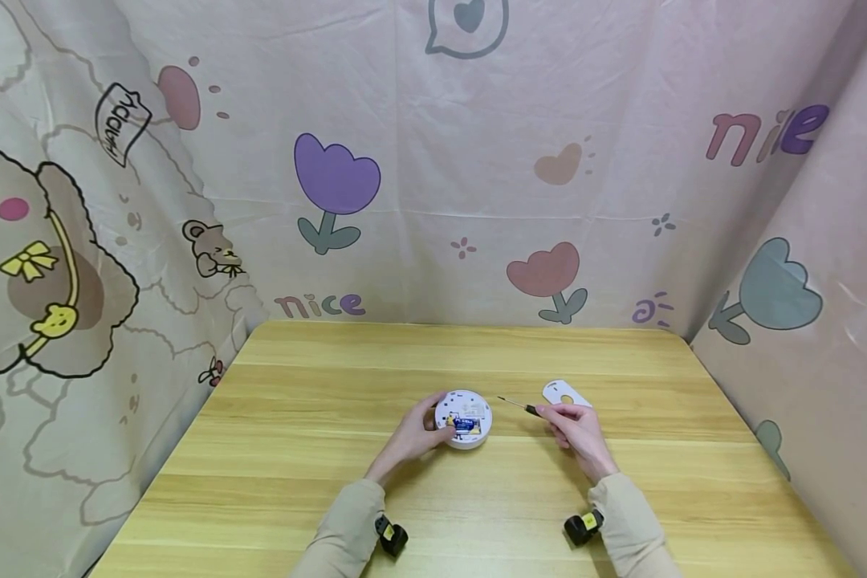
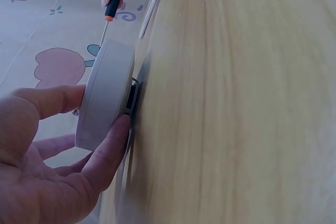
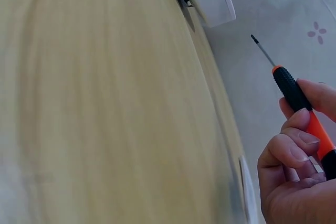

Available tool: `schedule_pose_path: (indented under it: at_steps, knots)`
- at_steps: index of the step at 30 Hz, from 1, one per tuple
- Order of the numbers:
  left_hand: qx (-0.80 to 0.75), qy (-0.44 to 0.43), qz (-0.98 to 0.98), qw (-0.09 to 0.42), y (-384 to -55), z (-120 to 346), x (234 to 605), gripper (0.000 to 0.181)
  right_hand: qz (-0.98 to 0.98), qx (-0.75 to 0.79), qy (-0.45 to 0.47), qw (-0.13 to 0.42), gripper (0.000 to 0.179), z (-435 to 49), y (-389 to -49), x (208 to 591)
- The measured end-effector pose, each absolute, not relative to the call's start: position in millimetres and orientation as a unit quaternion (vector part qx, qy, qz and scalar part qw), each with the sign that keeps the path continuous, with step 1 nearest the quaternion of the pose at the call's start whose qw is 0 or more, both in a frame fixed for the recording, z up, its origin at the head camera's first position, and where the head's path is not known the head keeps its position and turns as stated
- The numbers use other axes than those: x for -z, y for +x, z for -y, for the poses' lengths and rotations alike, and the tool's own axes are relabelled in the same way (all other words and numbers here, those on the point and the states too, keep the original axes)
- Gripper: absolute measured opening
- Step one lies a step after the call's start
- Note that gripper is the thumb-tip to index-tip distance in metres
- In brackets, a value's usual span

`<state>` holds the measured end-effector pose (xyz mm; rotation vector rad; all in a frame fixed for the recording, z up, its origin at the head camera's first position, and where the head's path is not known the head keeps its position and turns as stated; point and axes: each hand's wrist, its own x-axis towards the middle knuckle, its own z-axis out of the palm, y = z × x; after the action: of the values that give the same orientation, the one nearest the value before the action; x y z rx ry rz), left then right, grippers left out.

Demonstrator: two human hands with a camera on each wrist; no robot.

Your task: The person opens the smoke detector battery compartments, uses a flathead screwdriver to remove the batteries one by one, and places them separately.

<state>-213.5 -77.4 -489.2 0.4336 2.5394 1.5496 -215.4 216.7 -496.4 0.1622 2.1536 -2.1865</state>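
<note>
A round white smoke detector [image 1: 463, 407] is tilted in my left hand [image 1: 417, 432], its back face with a blue-and-yellow battery [image 1: 466, 425] turned up. The left thumb and fingers grip its rim, and in the left wrist view its white side wall [image 2: 107, 90] shows close over the table. My right hand [image 1: 576, 432] holds a screwdriver [image 3: 292, 88] with a black and orange handle. Its thin shaft points left toward the detector, the dark tip apart from it. A small shiny piece [image 3: 316, 165] shows by the curled right fingers.
A white plate with a round hole [image 1: 558, 392] lies on the wooden table [image 1: 318, 377] just behind my right hand. Black wrist cameras [image 1: 392, 536] hang below both sleeves. Printed curtains [image 1: 433, 177] enclose the table at the back and both sides.
</note>
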Motion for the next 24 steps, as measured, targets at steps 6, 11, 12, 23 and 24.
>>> schedule_pose_path:
  at_steps: [6,11,12,23,24]
  knots:
    - [-0.505,0.130,-0.850,0.068,-214,77,489,0.070,-0.735,0.675,0.054,0.040,0.029,-218,-216,488]
    - [-0.508,0.129,-0.849,0.067,-215,77,490,0.070,-0.770,0.636,0.023,0.050,0.039,-220,-216,479]
    - [-0.509,0.128,-0.849,0.067,-215,77,490,0.069,-0.774,0.630,0.016,0.056,0.039,-220,-216,476]
    - [-0.508,0.127,-0.849,0.069,-215,77,489,0.067,-0.821,0.566,-0.030,0.073,0.030,-211,-203,439]
    - [-0.508,0.127,-0.849,0.069,-215,77,489,0.067,-0.824,0.561,-0.033,0.074,0.030,-211,-203,438]
